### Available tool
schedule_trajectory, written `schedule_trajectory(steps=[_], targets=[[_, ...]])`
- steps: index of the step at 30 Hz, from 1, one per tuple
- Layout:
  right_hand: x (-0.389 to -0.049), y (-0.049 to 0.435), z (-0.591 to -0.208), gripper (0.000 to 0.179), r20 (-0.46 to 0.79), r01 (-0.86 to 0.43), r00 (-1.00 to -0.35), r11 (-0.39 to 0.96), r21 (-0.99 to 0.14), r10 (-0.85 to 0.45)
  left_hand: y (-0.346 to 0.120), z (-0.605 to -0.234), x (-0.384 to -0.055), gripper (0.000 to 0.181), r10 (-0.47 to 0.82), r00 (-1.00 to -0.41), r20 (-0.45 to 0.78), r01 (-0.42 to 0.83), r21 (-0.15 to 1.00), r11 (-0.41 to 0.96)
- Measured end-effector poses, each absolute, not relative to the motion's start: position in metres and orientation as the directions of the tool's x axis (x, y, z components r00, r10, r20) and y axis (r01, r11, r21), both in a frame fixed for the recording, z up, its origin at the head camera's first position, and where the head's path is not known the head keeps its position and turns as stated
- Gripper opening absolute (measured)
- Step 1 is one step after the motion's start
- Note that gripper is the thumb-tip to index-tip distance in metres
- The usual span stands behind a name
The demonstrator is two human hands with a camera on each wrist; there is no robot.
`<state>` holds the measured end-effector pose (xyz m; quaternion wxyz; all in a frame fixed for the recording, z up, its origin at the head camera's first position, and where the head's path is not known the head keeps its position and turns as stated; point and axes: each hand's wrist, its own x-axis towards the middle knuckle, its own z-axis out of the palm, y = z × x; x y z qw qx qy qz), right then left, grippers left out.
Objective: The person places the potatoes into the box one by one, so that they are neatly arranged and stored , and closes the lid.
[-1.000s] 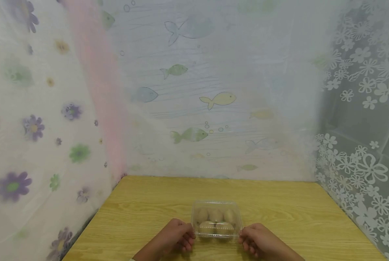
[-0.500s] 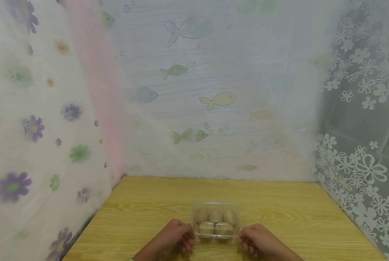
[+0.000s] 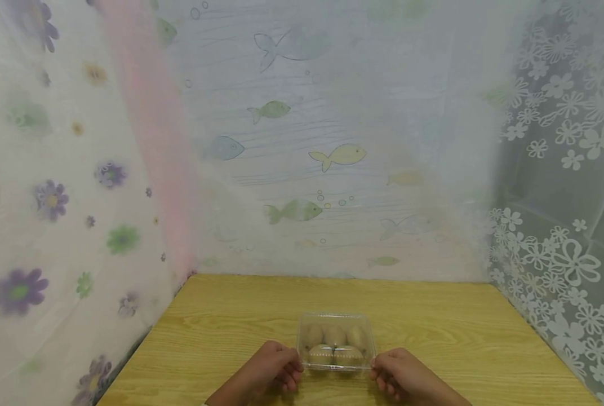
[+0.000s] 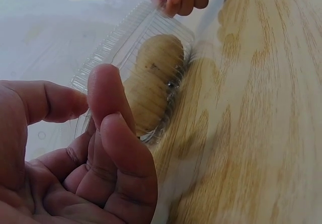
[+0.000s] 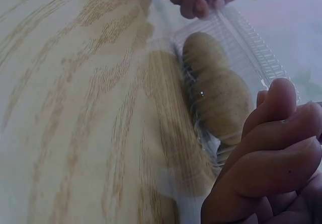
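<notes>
A clear plastic clamshell box (image 3: 337,367) stands on the table with its lid down. Through its walls show several tan, oval potatoes (image 4: 147,95). At the box's near left corner, my left hand (image 3: 276,365) pinches the rim between thumb and index finger, its other fingers curled below. My right hand (image 3: 400,372) pinches the rim at the near right corner in the same way. In the right wrist view, the right hand's fingers (image 5: 266,163) cover part of the box edge, and its thumb is hidden behind them.
The wood-grain table (image 3: 221,316) runs back to a translucent curtain (image 3: 292,169) printed with fish. A flower-print curtain (image 3: 69,237) closes the left side, and a white-flowered sheet (image 3: 576,270) hangs along the right.
</notes>
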<state>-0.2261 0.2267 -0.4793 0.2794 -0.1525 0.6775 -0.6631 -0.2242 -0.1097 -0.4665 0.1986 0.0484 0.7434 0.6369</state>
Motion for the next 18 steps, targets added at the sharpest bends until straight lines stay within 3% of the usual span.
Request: schedule_trajectory(steps=[18], targets=[[-0.2279, 0.2278, -0.4816, 0.025, -0.181, 0.166, -0.787, 0.081, -0.983, -0.590, -0.1095, -0.4675, -0.2241, 0.023, 0.332, -0.915, -0.228, -0.182, 0.970, 0.164]])
